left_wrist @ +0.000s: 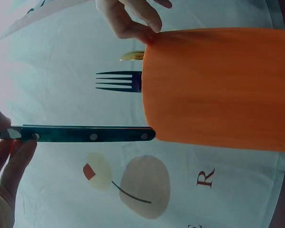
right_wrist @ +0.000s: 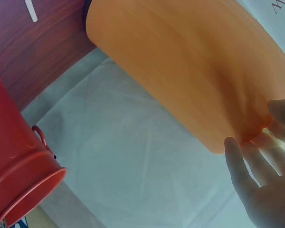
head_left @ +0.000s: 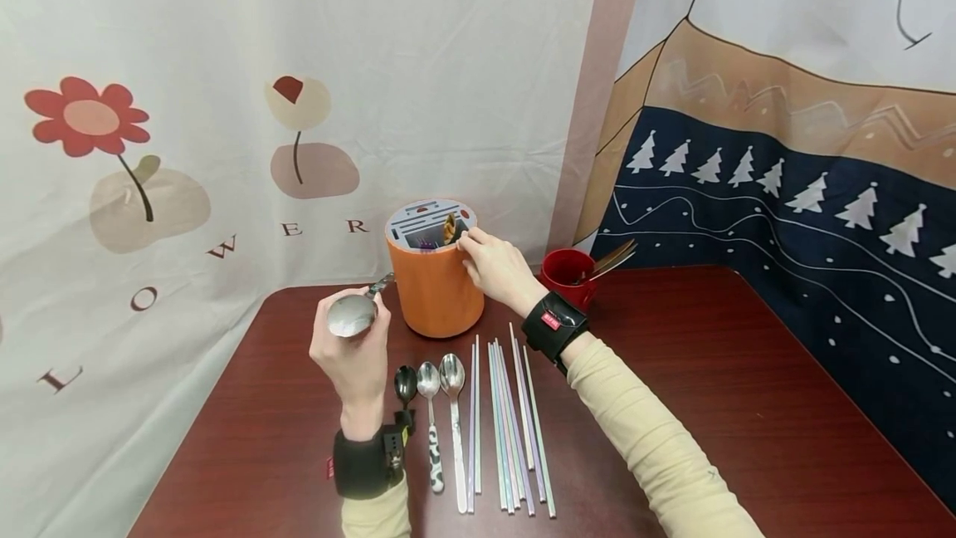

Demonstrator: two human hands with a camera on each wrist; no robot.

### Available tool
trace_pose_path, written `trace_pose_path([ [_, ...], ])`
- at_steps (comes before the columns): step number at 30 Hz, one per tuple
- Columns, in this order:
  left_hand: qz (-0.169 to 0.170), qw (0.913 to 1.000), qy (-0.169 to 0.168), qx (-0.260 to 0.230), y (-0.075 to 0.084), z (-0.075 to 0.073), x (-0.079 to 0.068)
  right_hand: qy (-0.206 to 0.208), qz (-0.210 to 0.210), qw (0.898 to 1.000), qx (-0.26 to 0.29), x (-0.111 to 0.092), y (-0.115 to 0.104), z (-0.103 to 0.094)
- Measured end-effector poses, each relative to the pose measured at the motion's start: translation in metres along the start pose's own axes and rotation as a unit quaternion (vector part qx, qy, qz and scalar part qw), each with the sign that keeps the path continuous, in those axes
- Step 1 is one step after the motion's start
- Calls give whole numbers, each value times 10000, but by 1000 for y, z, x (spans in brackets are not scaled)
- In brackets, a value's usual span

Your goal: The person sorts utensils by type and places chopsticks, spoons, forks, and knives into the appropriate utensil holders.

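Note:
My left hand (head_left: 357, 368) holds a spoon (head_left: 351, 315) by the metal near its bowl. Its dark riveted handle (left_wrist: 88, 134) points away from me, and the tip overlaps the rim of an orange utensil holder (head_left: 436, 293) in the left wrist view. My right hand (head_left: 502, 268) grips that holder's rim at the right side; its fingertips (right_wrist: 233, 145) touch the orange wall. Out of the slotted top (head_left: 418, 222) stick a dark fork (left_wrist: 118, 81) and a gold-coloured utensil end (head_left: 450, 228).
Between my forearms on the table (head_left: 246, 438) lie a black spoon (head_left: 406, 384), a spoon with a spotted handle (head_left: 435, 459), a longer metal spoon (head_left: 451, 376) and several pale chopsticks (head_left: 504, 430). A red mug (head_left: 566, 272) with metal utensils (head_left: 612, 260) stands behind my right wrist.

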State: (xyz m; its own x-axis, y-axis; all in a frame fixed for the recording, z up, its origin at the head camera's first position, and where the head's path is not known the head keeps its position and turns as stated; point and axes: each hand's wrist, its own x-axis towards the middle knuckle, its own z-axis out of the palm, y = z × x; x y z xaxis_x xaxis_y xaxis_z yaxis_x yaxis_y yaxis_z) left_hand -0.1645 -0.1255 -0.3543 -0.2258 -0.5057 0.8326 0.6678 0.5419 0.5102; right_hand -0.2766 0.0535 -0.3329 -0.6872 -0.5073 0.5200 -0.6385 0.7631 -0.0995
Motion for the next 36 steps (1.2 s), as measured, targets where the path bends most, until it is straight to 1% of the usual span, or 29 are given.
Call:
trace_pose_path([
  [4,14,9988,16,-495,5,5,-1,31,-22,10000,-2,-1,0,0],
  [6,-17,9968,149,-780,8,9,-3,19,-18,10000,7,-1,0,0],
  [9,-40,9909,392,-1290,13,17,-3,-9,2,10000,12,0,1,1],
  [11,-51,9868,502,-1539,16,23,-1,-21,11,10000,18,0,1,1],
  [14,-60,9844,534,-1677,17,33,6,-29,11,10000,27,0,1,2],
  [17,-108,9875,404,-1521,12,42,14,-24,-1,10000,28,0,1,2],
  [20,-154,9960,72,-879,3,49,20,1,-16,10000,22,0,2,2],
  [21,-167,9978,-78,-643,-1,51,22,15,-27,10000,13,0,2,2],
  [23,-189,9985,-426,-272,-9,54,24,35,-46,10000,-5,1,2,2],
  [24,-199,9979,-599,-109,-13,56,24,38,-51,10000,-19,1,2,2],
  [26,-284,9952,-939,-14,-19,59,25,40,-56,10000,-61,1,2,2],
  [29,-467,9903,-1304,51,-27,65,26,37,-47,9999,-91,1,2,3],
  [31,-564,9874,-1462,237,-31,69,26,34,-46,9999,-97,1,2,3],
  [36,-729,9792,-1736,760,-36,78,25,41,-67,9999,-113,1,3,3],
])
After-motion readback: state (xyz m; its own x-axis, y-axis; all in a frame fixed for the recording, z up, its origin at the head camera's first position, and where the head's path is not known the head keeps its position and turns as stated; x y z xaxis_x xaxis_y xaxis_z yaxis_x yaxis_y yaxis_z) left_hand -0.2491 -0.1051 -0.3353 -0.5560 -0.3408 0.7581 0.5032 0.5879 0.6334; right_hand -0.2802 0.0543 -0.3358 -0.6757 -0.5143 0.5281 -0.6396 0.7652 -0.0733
